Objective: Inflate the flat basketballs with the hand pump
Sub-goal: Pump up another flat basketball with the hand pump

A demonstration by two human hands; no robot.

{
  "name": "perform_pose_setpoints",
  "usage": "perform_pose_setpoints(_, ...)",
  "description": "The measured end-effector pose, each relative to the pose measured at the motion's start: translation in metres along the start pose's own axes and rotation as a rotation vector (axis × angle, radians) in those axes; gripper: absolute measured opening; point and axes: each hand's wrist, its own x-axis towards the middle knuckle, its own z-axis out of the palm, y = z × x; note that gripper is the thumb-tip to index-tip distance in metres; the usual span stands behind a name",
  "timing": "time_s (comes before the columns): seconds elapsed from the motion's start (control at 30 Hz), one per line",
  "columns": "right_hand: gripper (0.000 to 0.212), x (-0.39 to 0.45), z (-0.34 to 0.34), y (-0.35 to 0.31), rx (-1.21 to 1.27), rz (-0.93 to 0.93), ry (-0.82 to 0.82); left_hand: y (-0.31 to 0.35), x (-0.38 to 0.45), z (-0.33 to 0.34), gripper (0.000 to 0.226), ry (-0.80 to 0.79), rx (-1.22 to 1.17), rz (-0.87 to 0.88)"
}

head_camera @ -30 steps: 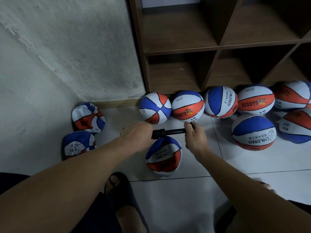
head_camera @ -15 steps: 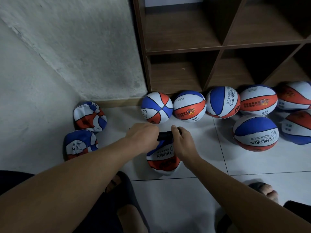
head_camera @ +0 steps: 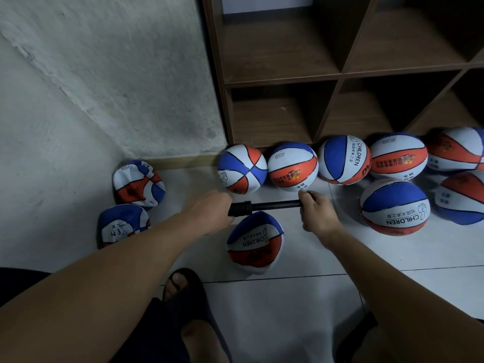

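A black hand pump [head_camera: 264,206] lies level above the floor, its rod drawn out to the right. My left hand [head_camera: 209,212] grips the pump's barrel end and hides most of it. My right hand [head_camera: 315,212] grips the handle end of the rod. Just below the pump sits a partly flat red, white and blue basketball [head_camera: 255,243] on the tiles. Where the pump joins the ball is hidden. Two crumpled flat basketballs lie at the left by the wall, one [head_camera: 138,183] behind the other [head_camera: 121,225].
Several round, full basketballs [head_camera: 395,206] line the floor in front of a brown wooden cubby shelf [head_camera: 337,77]. A rough white wall [head_camera: 91,87] closes the left side. My sandalled foot [head_camera: 183,286] rests on the white tiles near the bottom.
My right hand has pulled the pump handle out to the right again, after pushing it in against my left hand half a second ago. The left hand stayed in place.
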Motion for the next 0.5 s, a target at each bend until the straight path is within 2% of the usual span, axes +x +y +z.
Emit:
perform_pose_setpoints(0.13, 0.027, -0.003, 0.008, -0.009, 0.015, 0.013, 0.048, 0.006, 0.005, 0.003, 0.034, -0.011, -0.060, 0.001)
perform_pose_setpoints(0.3, 0.041, -0.016, 0.038, -0.012, -0.070, -0.030, 0.033, 0.015, 0.002, 0.007, 0.031, -0.017, -0.044, -0.027)
perform_pose_setpoints(0.5, 0.044, -0.038, 0.073, -0.023, -0.104, -0.132, 0.013, 0.027, -0.004, -0.002, 0.023, 0.013, 0.030, 0.018)
